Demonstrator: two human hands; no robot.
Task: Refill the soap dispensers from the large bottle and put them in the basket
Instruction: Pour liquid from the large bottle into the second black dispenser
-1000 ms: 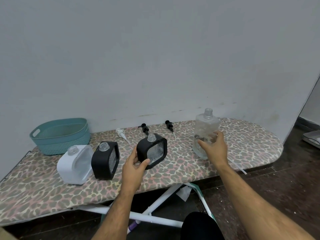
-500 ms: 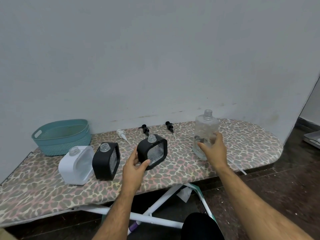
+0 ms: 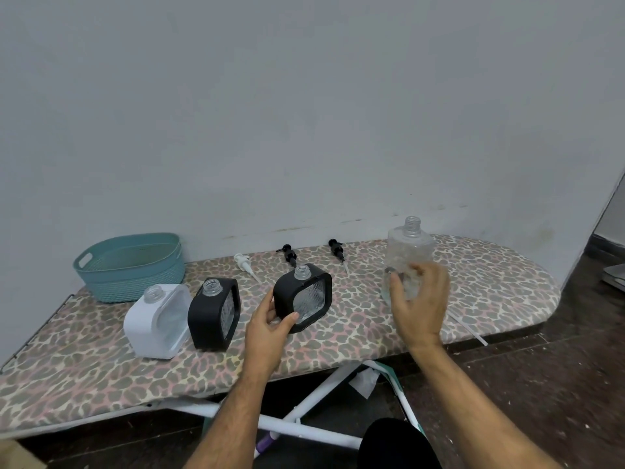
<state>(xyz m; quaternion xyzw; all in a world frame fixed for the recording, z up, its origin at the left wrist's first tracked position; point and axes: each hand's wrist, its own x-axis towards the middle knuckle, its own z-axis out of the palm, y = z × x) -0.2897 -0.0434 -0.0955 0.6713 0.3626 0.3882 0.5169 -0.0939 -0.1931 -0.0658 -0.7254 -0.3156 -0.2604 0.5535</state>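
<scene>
Leopard-print fabric is covering the ironing board [image 3: 490, 286] serving as the surface, with a grey wall behind. A teal basket [image 3: 130, 265] is sitting at its far left end. Just beside it, a white dispenser [image 3: 157, 321] and a black dispenser [image 3: 214, 311] are standing uncapped, close together. The left hand [image 3: 269, 328] is gripping a second black dispenser [image 3: 302, 296], thumb and fingers pinching its lower left corner, tilting it. The right hand [image 3: 421, 304] is wrapping curled fingers around the large clear bottle [image 3: 411, 252], probably holding it, though blur is obscuring contact. Three pumps [image 3: 287, 253] are lying near the wall.
</scene>
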